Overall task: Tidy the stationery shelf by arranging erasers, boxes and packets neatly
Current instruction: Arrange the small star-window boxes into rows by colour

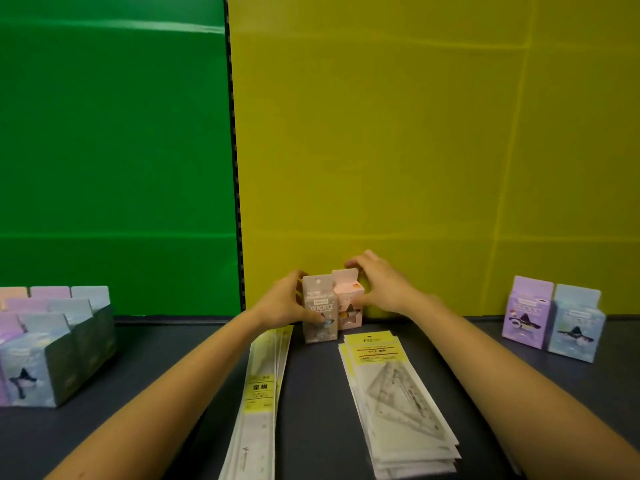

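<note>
Two small eraser boxes stand upright side by side at the back of the dark shelf, against the yellow panel. My left hand (289,301) grips the grey-pink box (318,308), thumb on its front. My right hand (377,284) curls round the peach box (349,296) from the right and behind. A stack of long ruler packets (259,393) lies in front of the left box. In front of the right box lies a stack of set-square packets (391,393).
A block of purple and blue boxes (52,341) fills the left of the shelf (311,410). A purple box (526,311) and a blue box (576,323) stand at the right by the back panel. Green and yellow panels form the back wall.
</note>
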### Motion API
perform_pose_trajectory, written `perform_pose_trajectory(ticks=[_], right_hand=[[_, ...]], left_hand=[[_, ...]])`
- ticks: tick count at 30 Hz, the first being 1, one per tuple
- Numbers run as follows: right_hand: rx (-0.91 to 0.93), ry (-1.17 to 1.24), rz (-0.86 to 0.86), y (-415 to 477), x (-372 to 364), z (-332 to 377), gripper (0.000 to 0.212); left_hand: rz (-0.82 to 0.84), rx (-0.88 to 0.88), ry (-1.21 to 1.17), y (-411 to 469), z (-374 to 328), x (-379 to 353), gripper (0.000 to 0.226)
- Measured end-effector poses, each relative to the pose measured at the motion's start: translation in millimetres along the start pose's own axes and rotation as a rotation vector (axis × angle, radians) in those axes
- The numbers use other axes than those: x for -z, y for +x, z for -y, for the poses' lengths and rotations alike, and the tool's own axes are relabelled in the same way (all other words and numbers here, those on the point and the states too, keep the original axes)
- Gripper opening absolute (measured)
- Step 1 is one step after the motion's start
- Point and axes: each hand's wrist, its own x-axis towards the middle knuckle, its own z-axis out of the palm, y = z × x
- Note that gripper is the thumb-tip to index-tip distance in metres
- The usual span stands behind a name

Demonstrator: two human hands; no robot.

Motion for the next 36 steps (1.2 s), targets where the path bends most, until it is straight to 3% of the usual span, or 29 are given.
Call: perform_pose_trajectory(ticks=[2, 7, 18, 27, 36], right_hand=[[-0.006, -0.062, 0.018, 1, -2, 1, 0.065], [-0.015, -0.090, 0.041, -7, 2, 1, 0.046], [0.057, 0.190, -0.271, -63, 59, 55, 0.043], [0.249, 0.348, -0.120, -124, 45, 150, 0.048], [0.429, 0.353, 0.039, -136, 2, 256, 0.051]], left_hand=[[-0.029, 0.002, 0.019, 2, 2, -3, 0.057], [-0.065, -0.057, 0.118, -6, -7, 3, 0.047], [-0.356, -0.151, 0.122, -100, -44, 73, 0.041], [-0.495, 0.035, 0.140, -249, -27, 123, 0.042], [-0.614, 0.262, 0.231, -391, 22, 179, 0.042]])
